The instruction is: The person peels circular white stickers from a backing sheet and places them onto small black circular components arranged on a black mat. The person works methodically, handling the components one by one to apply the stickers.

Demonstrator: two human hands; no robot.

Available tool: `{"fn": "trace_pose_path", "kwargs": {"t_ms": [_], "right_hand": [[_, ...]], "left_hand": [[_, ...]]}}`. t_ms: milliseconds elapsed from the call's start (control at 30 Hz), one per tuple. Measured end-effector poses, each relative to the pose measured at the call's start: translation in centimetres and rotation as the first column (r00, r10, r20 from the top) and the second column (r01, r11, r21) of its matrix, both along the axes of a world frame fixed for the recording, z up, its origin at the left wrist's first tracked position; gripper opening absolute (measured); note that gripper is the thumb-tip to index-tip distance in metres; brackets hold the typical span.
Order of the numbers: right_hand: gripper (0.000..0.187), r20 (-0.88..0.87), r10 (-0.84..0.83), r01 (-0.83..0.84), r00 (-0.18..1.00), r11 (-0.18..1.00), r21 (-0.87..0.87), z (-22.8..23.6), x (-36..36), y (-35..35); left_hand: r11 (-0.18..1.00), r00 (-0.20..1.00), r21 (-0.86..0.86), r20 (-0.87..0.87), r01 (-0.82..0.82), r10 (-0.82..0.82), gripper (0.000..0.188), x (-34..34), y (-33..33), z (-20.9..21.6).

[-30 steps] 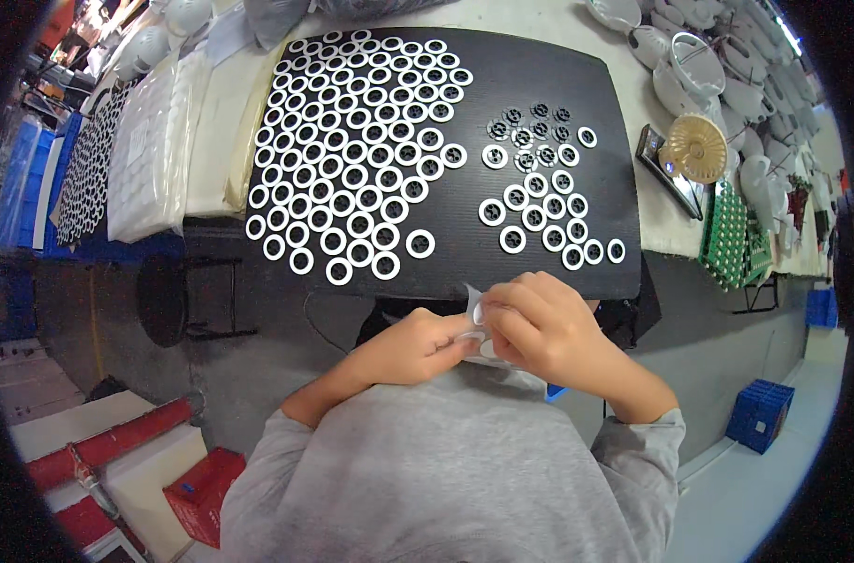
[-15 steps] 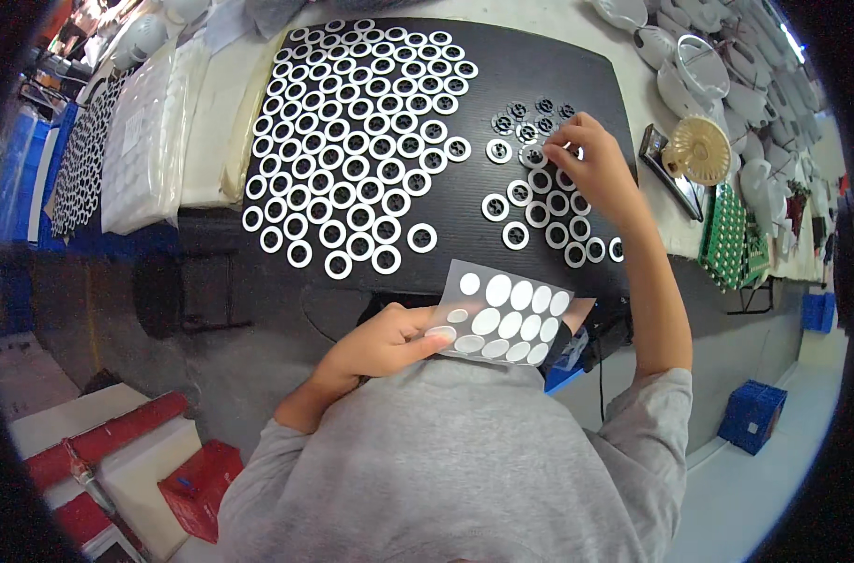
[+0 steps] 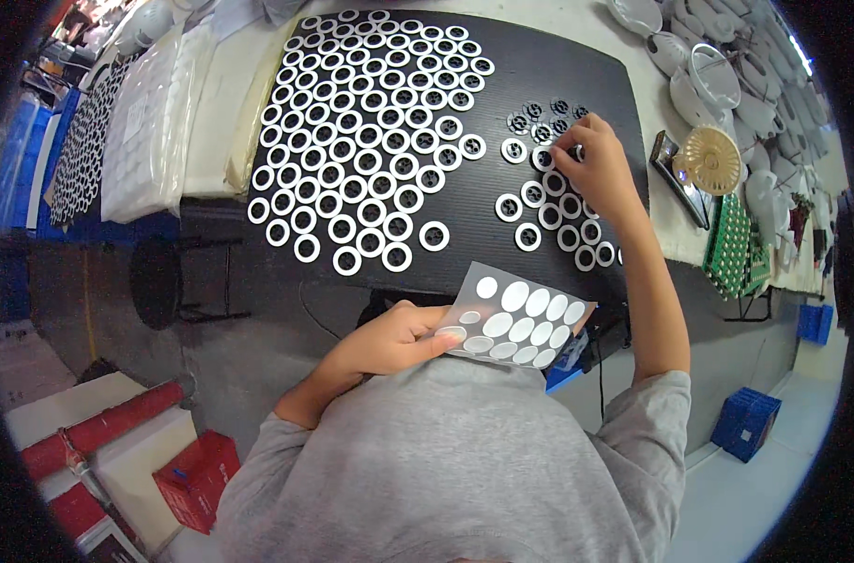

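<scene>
My left hand [image 3: 389, 342] pinches the near left corner of a clear sheet [image 3: 463, 298] between thumb and fingers. White oval stickers [image 3: 515, 296] sit in rows on that sheet, which is tilted in front of my shirt. Over the board's right part, the fingertips of my right hand [image 3: 603, 169] are closed at the right rim of a white-ringed black disc [image 3: 543, 158]; the hand hides part of the discs beneath it. Just beyond lie several bare dark discs [image 3: 534, 111] without white rings. More white-ringed discs [image 3: 532, 194] lie closer to me.
Many white-ringed discs [image 3: 371, 159] cover the left of the black board [image 3: 558, 61]. Left of it are plastic-wrapped white pieces [image 3: 145, 122]. On the right stand a cream fan-like part [image 3: 709, 159], a dark device [image 3: 676, 178], green circuit boards [image 3: 730, 235] and white housings [image 3: 709, 80].
The whole view has shifted slightly. The ring under my right fingertips shows its dark middle more plainly now. My left hand keeps its grip on the sticker sheet.
</scene>
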State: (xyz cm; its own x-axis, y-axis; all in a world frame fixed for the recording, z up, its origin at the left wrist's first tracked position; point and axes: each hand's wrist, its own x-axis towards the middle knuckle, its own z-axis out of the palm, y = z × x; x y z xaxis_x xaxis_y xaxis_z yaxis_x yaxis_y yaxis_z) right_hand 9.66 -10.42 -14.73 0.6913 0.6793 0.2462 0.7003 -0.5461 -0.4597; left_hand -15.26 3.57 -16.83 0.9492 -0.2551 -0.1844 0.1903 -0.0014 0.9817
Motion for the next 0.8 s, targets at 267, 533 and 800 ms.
{"fn": "trace_pose_path", "kwargs": {"t_ms": [267, 533, 800], "right_hand": [[0.011, 0.085, -0.017, 0.013, 0.996, 0.999, 0.037, -0.4, -0.3, 0.0], [0.010, 0.145, -0.036, 0.032, 0.989, 0.999, 0.028, -1.0, 0.0, 0.1], [0.010, 0.176, -0.021, 0.012, 0.984, 0.999, 0.051, 0.1, -1.3, 0.1]], "left_hand": [[1.000, 1.000, 0.016, 0.024, 0.008, -0.008, 0.034, 0.0, -0.1, 0.4], [1.000, 1.000, 0.025, 0.021, 0.014, -0.015, 0.034, 0.0, -0.2, 0.3], [1.000, 1.000, 0.000, -0.014, -0.020, 0.020, 0.031, -0.2, -0.3, 0.5]]}}
